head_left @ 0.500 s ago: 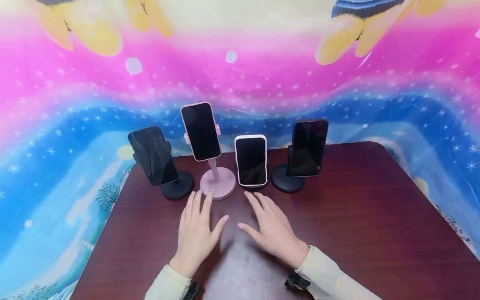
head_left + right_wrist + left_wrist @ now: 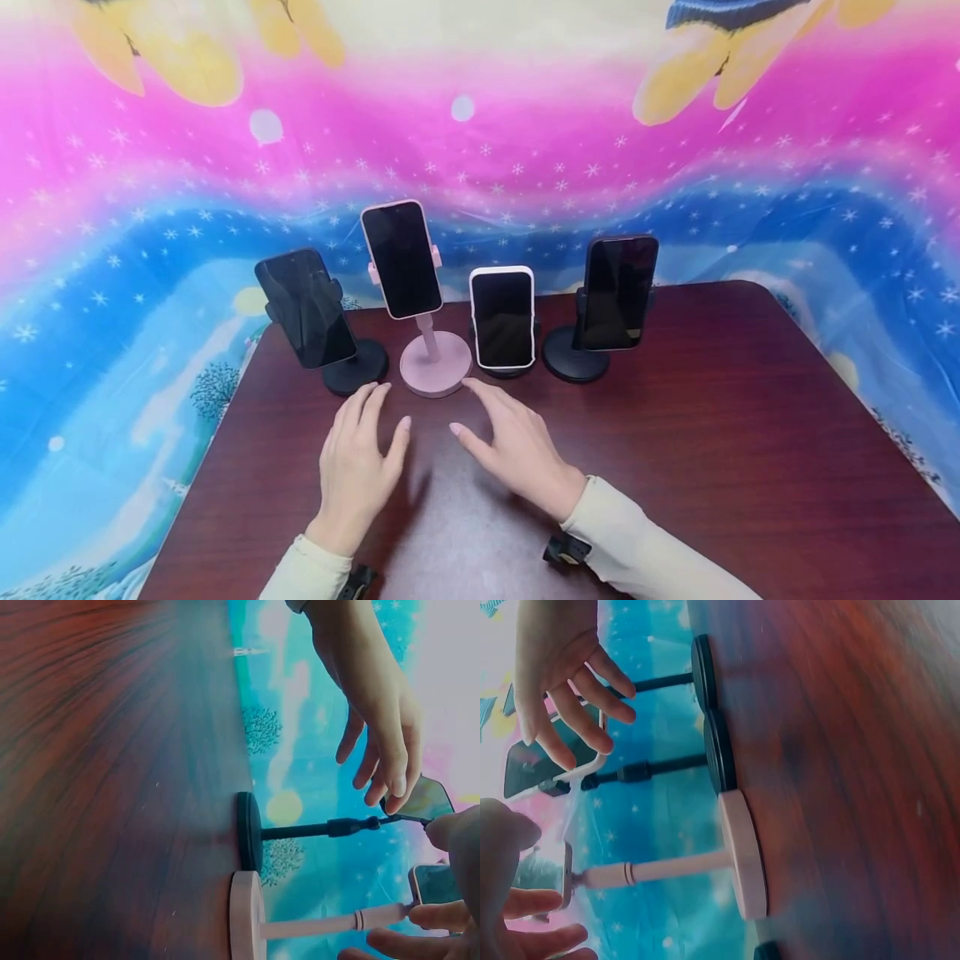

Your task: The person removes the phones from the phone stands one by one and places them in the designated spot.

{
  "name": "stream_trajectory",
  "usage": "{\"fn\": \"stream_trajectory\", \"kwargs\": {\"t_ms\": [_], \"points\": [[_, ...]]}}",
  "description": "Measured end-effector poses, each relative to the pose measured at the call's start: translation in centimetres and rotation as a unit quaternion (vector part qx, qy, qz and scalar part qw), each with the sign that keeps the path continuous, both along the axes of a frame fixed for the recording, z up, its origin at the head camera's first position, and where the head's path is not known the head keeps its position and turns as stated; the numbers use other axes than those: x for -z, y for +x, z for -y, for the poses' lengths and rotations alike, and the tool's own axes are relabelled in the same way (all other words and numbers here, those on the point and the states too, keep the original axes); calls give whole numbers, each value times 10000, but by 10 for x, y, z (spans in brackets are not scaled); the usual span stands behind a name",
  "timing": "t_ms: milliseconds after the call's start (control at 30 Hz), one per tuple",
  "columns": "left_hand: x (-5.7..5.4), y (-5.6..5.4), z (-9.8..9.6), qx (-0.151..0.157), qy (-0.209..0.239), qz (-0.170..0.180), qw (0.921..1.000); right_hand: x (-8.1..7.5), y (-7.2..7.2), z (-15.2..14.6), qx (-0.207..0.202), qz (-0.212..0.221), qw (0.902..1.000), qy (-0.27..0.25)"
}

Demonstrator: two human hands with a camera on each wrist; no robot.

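Several phones stand in holders in a row at the far side of the table. From the left come a dark phone (image 2: pixel 306 308) on a black stand, a pink-edged phone (image 2: pixel 403 260) on a taller pink stand (image 2: pixel 435 371), a white-edged phone (image 2: pixel 503 321) and a dark phone (image 2: pixel 620 292) on another black stand (image 2: pixel 576 357). My left hand (image 2: pixel 356 467) holds nothing, its fingers spread near the leftmost black stand (image 2: pixel 356 367). Close before the pink base is my right hand (image 2: pixel 525 454), also holding nothing. In the left wrist view both hands appear raised above the table.
The dark red-brown wooden table (image 2: pixel 720 433) has rounded corners at the back. Behind it hangs a patterned pink and blue cloth (image 2: pixel 510 150) with snowflakes. Each wrist wears a black strap (image 2: pixel 566 550) below a pale sleeve (image 2: pixel 645 533).
Both hands have shifted left. The left hand has gone from before the pink stand to before the leftmost black stand; the right hand is now by the pink base. The phones stand as before.
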State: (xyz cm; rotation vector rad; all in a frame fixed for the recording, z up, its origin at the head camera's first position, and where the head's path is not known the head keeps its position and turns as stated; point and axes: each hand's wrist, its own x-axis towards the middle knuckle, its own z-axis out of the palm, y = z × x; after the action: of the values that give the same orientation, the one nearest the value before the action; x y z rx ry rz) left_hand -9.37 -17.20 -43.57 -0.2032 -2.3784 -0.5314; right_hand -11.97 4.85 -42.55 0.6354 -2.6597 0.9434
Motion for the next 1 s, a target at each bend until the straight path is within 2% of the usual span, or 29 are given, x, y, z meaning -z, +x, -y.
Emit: {"fn": "stream_trajectory", "kwargs": {"t_ms": [300, 600, 900, 1000], "points": [[-9, -2, 19, -159, 185, -263, 9994, -8, -12, 19, -301, 119, 9988, -369], [-22, -5, 40, -503, 469, -512, 9963, -17, -24, 42, -489, 53, 9979, -412], [-32, -8, 56, -779, 825, -637, 9915, -23, -34, 58, -560, 225, 9971, -473], [-35, -11, 62, -866, 793, -723, 9904, -24, -38, 64, -588, 294, 9966, -499]]}}
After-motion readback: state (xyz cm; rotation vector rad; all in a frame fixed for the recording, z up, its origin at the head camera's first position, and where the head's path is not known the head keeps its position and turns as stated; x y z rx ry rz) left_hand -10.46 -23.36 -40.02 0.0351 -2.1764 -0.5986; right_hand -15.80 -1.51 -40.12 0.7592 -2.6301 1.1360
